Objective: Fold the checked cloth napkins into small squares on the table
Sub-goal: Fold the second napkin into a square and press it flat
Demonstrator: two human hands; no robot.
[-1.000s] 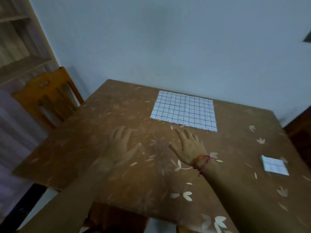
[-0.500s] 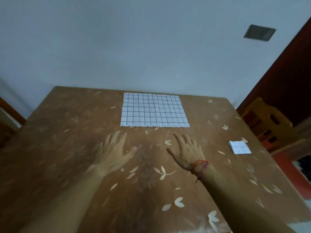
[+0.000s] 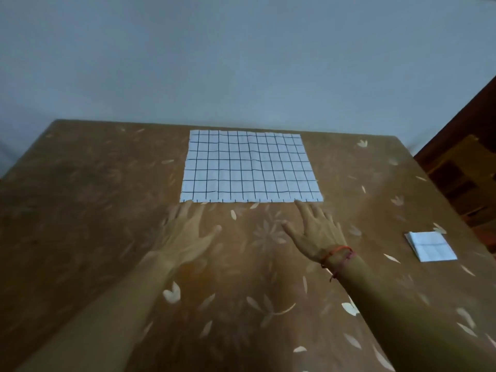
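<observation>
Left hand (image 3: 185, 234): flat, fingers spread wide, palm down over the table (image 3: 80, 210), holding nothing. Outline is motion-blurred; fingertips lie at or just short of the cloth's near left corner, contact not resolvable.

Ahead of both hands: unfolded checked napkin (image 3: 251, 167), spread flat, near edge running fingertip to fingertip between the two hands. Faint creases run across the weave.

Right hand (image 3: 312, 232): likewise open and empty, fingers extended, index tip at the near edge close to the right corner. Red thread bracelet (image 3: 336, 255) on the wrist.

Well right of the right hand: folded napkin (image 3: 430, 245), already a small square.

Judgement: thin, light, limp fabric, not fragile; likely to slide on the smooth tabletop. Best hold is a pinch at each near corner, then lift and carry them over to the far edge.
</observation>
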